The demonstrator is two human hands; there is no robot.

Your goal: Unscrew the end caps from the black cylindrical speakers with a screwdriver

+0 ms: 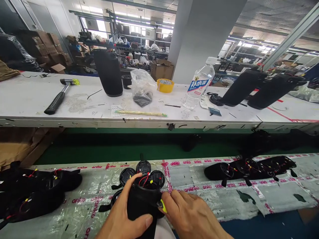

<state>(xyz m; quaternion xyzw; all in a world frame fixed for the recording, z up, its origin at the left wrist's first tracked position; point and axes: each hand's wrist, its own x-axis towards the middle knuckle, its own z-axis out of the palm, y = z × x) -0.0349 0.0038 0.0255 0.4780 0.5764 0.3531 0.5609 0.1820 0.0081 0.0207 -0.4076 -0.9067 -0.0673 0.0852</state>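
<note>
Cylinder (142, 205) — in left hand (124, 210) | yellow tool (163, 206) — in right hand (187, 213)

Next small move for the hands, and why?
Probably work the small yellow-and-dark tool along the top edge of the black fabric-covered cylinder: the right hand grips the tool beside that edge, while the left hand wraps the cylinder's side, apparently steadying it.
</note>
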